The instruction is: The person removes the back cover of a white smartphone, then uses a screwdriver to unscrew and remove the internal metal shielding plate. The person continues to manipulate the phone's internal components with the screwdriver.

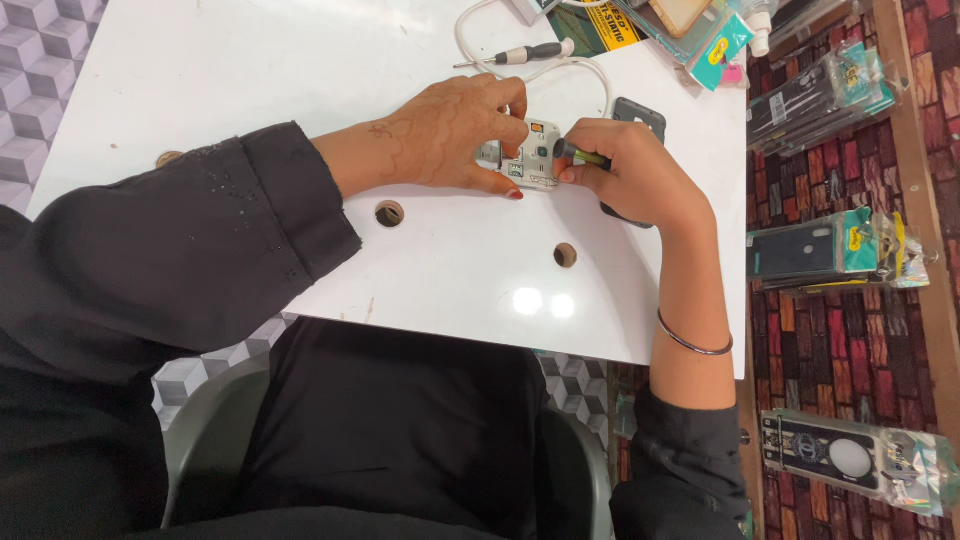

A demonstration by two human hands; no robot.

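Your left hand (450, 130) pins the opened phone (528, 155) on the white desk (300, 60), fingers pressed on it | your right hand (625, 170), just beside the phone, pinches a small tool (580, 155); a screwdriver (520, 55) lies beyond the phone

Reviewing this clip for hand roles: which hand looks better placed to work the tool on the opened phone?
Probably the right hand: it grips the small tool, its tip at the edge of the opened phone. The left hand pins that phone to the white table, so it is occupied steadying.
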